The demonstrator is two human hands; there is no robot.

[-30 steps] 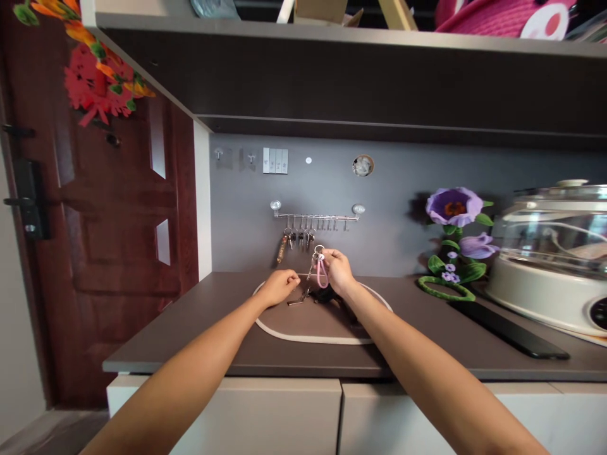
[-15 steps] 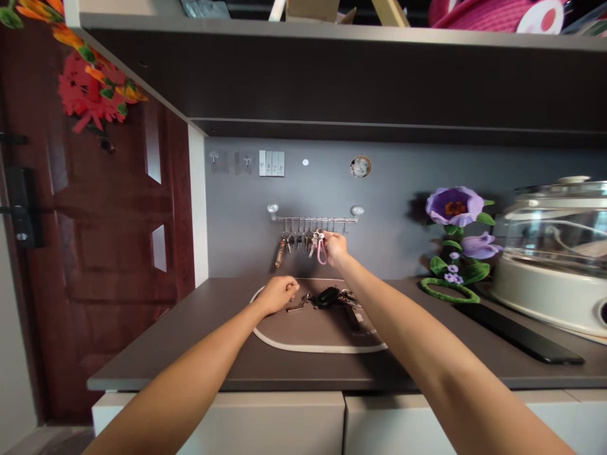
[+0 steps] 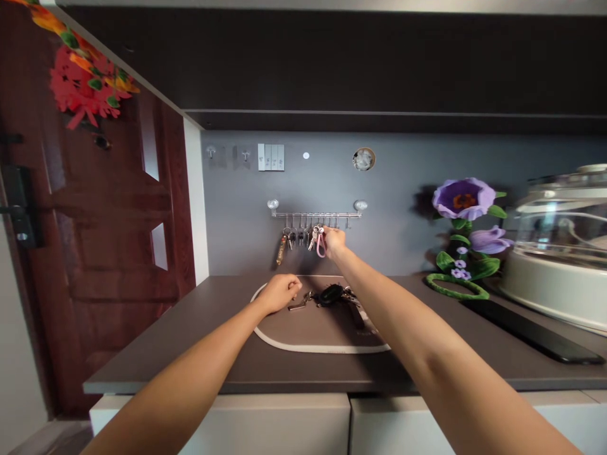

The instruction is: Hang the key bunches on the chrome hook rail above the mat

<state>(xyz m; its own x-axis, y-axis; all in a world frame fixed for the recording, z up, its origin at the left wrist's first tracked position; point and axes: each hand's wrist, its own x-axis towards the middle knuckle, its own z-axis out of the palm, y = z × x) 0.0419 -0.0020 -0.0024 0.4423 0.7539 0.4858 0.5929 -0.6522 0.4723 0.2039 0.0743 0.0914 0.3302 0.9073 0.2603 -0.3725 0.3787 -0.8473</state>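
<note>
Raised to the hook rail [image 3: 317, 215] on the wall, my right hand [image 3: 334, 242] is closed on a key ring with a pink strap [image 3: 321, 244], close under the hooks. Other keys [image 3: 300, 237] and a brown keychain [image 3: 281, 249] hang to its left. My left hand [image 3: 279, 293] rests on the left part of the brown mat [image 3: 303, 332] with its fingers curled; what they hold, if anything, is hidden. A black key fob [image 3: 331, 294] and several keys lie on the mat to its right.
Purple flowers [image 3: 463, 199] stand on the right of the counter [image 3: 180, 341], beside a clear-topped cream appliance [image 3: 559, 278]. A black phone-like slab [image 3: 531, 332] lies in front. A dark shelf [image 3: 332, 63] overhangs, and a door [image 3: 109, 265] is at left.
The view has tilted down slightly, so the items on the upper shelf are out of sight. My right hand stays at the rail with the pink strap; my left hand has barely moved.
</note>
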